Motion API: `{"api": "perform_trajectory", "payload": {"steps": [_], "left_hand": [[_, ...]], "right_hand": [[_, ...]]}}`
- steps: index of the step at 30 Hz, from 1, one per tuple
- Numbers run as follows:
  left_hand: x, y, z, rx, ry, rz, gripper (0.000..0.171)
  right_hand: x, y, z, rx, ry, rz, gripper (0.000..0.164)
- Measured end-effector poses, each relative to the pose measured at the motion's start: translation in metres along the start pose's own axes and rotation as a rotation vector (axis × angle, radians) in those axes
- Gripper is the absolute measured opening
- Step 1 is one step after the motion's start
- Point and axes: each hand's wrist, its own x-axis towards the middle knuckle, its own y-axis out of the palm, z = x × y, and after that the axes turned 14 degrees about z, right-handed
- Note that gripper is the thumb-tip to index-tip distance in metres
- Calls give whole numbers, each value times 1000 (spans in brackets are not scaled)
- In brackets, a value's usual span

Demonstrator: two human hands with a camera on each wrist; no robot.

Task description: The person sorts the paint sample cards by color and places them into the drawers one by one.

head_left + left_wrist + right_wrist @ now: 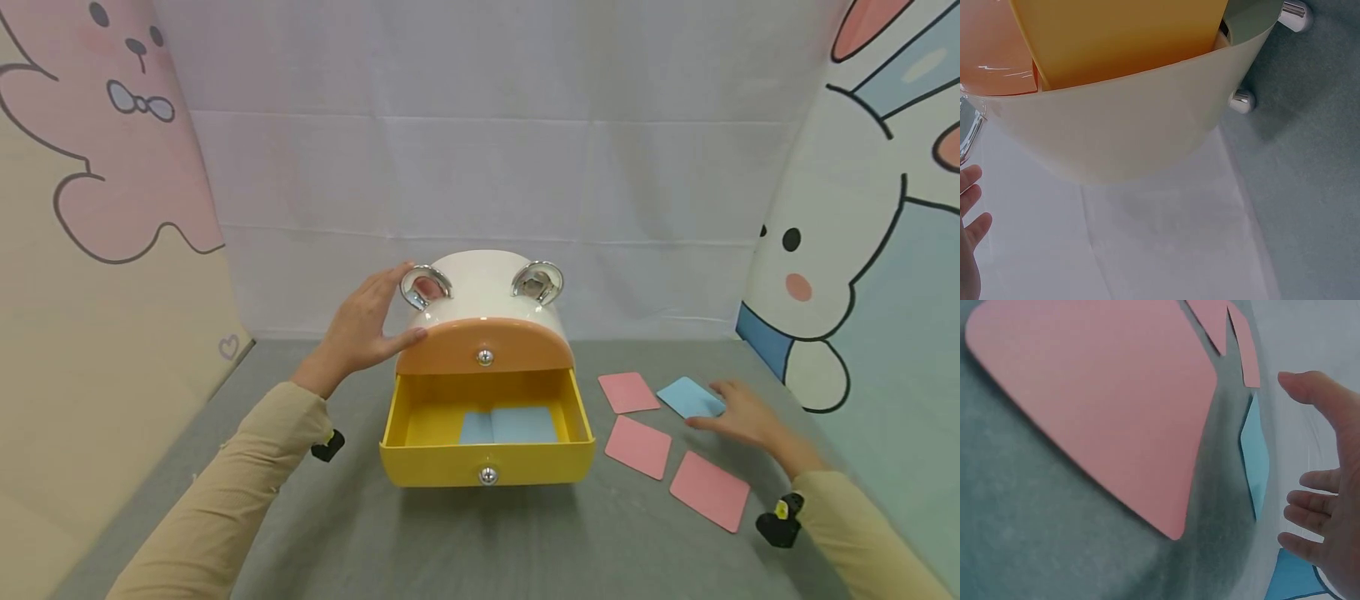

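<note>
A small white animal-shaped drawer cabinet (483, 287) with silver ears stands on the table. Its orange upper drawer (442, 348) is closed, while the yellow lower drawer (435, 467) is pulled out with light blue cards (525, 425) lying flat inside. My left hand (358, 327) rests at the cabinet's upper left side, thumb at the orange front's edge and fingertips by the left ear. On the right, my right hand (746, 421) reaches over the near-right edge of a blue card (686, 397), fingers spread and thumb apart in the right wrist view.
Three pink cards lie around the blue one: one beside the cabinet (628, 392), one nearer (638, 447), one at front right (710, 492). Grey cloth (480, 550) covers the table. A white curtain (480, 167) hangs behind, with cartoon-printed panels on both sides.
</note>
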Motion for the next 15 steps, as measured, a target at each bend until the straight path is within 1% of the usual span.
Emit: {"api": "perform_trajectory", "payload": {"steps": [3, 8, 10, 15], "left_hand": [[0, 0, 0, 2, -2, 2, 90], [-1, -1, 0, 2, -6, 1, 91], [-1, -1, 0, 4, -6, 2, 91], [-1, -1, -2, 7, -4, 6, 90]], "right_hand": [[4, 6, -7, -11, 53, -6, 90], [6, 10, -14, -15, 138, 30, 96], [6, 11, -15, -23, 152, 44, 97], [7, 16, -18, -27, 164, 24, 95]]}}
